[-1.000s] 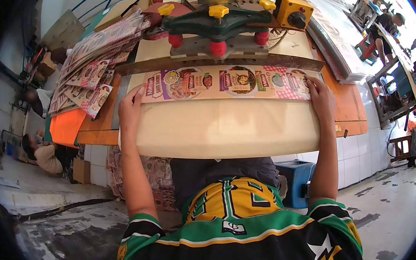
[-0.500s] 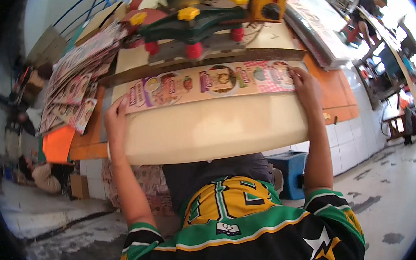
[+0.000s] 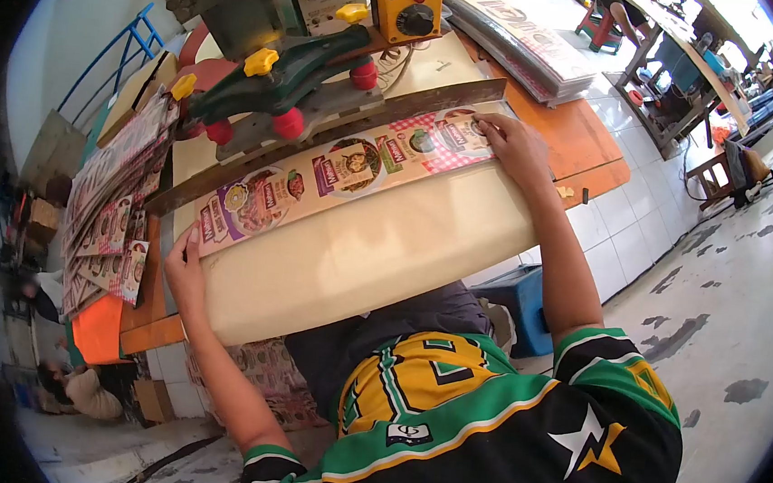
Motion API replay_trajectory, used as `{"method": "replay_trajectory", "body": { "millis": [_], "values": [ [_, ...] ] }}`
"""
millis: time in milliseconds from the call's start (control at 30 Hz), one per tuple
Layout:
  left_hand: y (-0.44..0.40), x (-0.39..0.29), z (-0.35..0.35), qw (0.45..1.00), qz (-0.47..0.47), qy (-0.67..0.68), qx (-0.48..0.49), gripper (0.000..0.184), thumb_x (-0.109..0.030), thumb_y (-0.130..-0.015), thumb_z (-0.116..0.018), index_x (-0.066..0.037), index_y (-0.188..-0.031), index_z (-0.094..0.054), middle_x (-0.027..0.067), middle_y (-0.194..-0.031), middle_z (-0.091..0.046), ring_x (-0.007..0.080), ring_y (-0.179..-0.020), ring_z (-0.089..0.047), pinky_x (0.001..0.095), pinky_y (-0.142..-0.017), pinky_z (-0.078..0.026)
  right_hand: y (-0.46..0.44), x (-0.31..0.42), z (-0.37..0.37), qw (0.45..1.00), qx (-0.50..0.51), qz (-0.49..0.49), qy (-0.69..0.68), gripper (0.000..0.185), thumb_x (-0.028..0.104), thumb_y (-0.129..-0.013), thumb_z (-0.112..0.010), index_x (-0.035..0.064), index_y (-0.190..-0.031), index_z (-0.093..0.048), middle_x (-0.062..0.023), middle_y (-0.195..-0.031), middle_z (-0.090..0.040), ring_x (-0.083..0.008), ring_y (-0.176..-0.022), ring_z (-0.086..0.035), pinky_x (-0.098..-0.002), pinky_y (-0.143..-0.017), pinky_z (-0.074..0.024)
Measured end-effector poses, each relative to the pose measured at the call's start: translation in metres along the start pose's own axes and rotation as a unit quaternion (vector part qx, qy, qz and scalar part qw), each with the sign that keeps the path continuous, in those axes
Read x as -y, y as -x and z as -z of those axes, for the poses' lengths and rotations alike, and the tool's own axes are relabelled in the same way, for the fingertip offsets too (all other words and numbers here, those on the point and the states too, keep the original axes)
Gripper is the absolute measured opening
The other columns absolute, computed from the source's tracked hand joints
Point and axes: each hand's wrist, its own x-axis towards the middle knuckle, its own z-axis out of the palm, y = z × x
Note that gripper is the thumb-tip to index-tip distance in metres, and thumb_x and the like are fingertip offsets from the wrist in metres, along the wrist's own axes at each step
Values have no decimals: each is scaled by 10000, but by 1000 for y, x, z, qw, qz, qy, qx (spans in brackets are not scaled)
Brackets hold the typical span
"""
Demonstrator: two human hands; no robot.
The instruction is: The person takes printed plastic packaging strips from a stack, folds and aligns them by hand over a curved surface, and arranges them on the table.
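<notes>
A long printed strip [image 3: 318,183] with food pictures and checkered patches lies along the far edge of a glossy cream sheet [image 3: 368,249]. I cannot tell whether the two are one piece. My left hand [image 3: 186,273] pinches the strip's left end, thumb on top. At the other end, my right hand [image 3: 513,150] has its fingers closed on the right corner. The cream sheet bows down over the table's near edge toward my lap. Just beyond the strip runs a long metal bar [image 3: 331,139], under a dark green press frame [image 3: 281,83] with red feet and yellow knobs.
A yellow control box [image 3: 405,11] with a black dial stands behind the press. Printed sheets [image 3: 116,211] are piled at left above an orange sheet [image 3: 96,328]. Another stack [image 3: 520,39] lies back right on the orange table [image 3: 584,148]. A blue bin [image 3: 518,306] stands below.
My view has turned and shifted, so the table and press appear tilted and further left. Both hands keep their places at the strip's ends.
</notes>
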Motion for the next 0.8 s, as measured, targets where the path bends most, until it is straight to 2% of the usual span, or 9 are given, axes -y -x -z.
{"method": "replay_trajectory", "body": {
  "millis": [767,800],
  "values": [
    [0,2,1,1000,1,4,-1,400,-331,-1034,-554,-14,-1232,-695,156,-1163,-725,223,-1091,-668,337,-966,-471,-2,0,-2,1000,5,-5,16,310,421,-973,-577,247,-1161,-752,-144,-923,-726,-329,-917,-672,-431,-785,-502],
    [1,-2,2,1000,21,-2,1,400,-330,-1033,-555,-12,-1230,-696,156,-1161,-726,224,-1090,-669,338,-964,-473,-2,1,-2,1000,10,-10,19,309,422,-974,-577,252,-1162,-752,-144,-920,-725,-328,-912,-671,-430,-783,-502]
  ]
}}
